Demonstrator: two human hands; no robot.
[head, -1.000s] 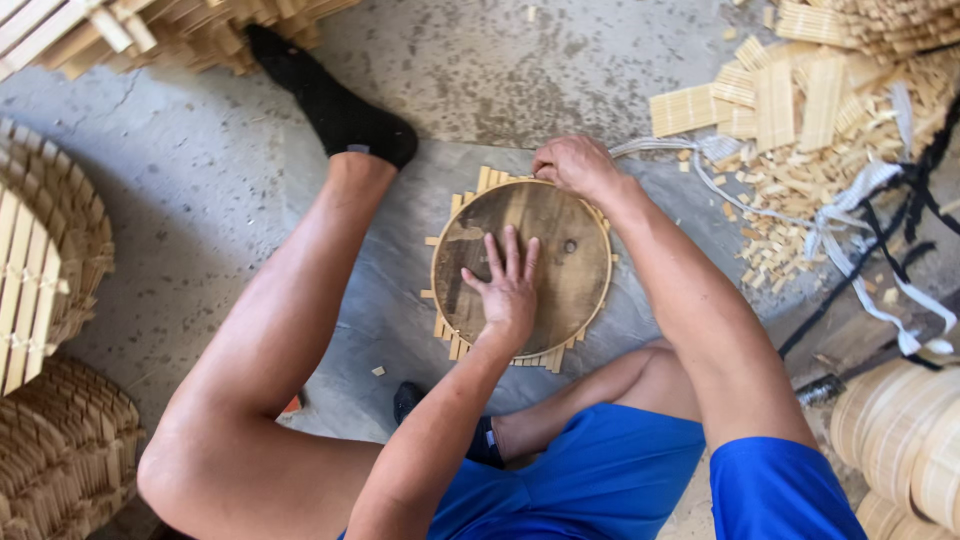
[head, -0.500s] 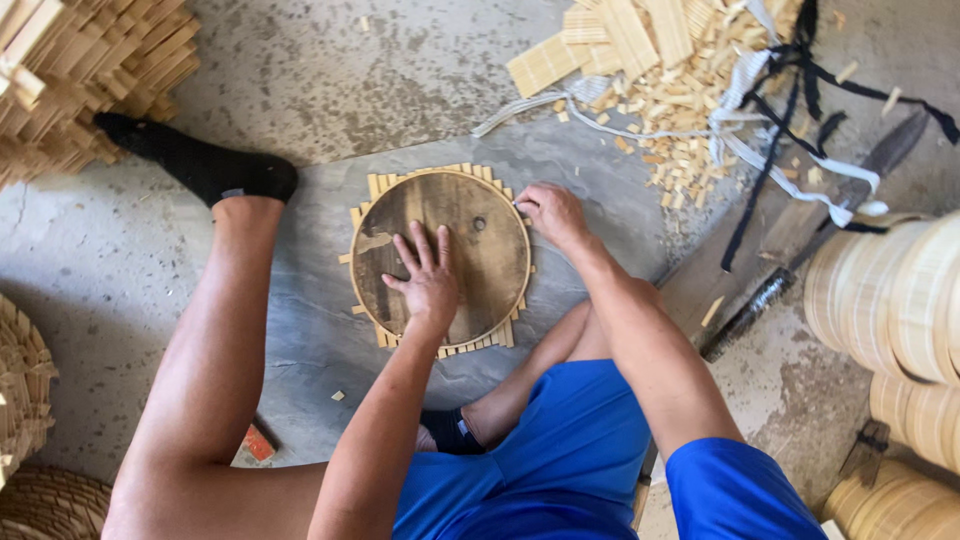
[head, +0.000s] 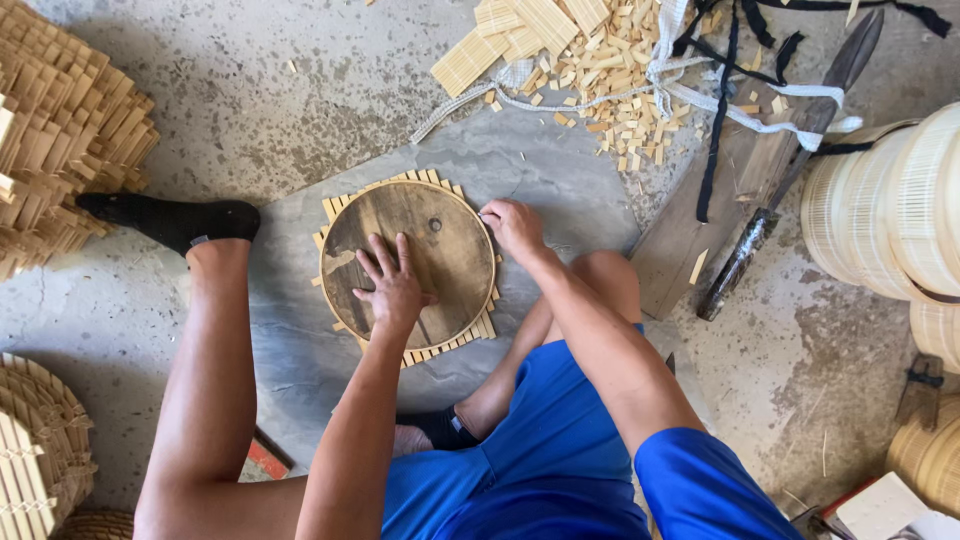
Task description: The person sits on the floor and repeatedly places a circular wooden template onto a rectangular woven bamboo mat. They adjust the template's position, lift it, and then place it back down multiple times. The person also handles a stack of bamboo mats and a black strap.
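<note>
Left hand (head: 392,285) flat, fingers spread, on round dark wooden disc (head: 408,262) lying over bamboo slat mat (head: 440,347) on grey slab (head: 560,180). Right hand (head: 513,227) at disc's right edge, possibly pinching something; grip unclear. Long knife (head: 790,165) well apart, right.

I count one round wooden disc (head: 440,255) under my two hands, left hand (head: 392,285) and right hand (head: 514,226). Beneath the disc lies one mat of bamboo slats (head: 440,350). Right of the disc is one long dark blade (head: 790,170). I wear two black socks: one (head: 175,218) left of the disc, one (head: 440,428) below it.
</note>
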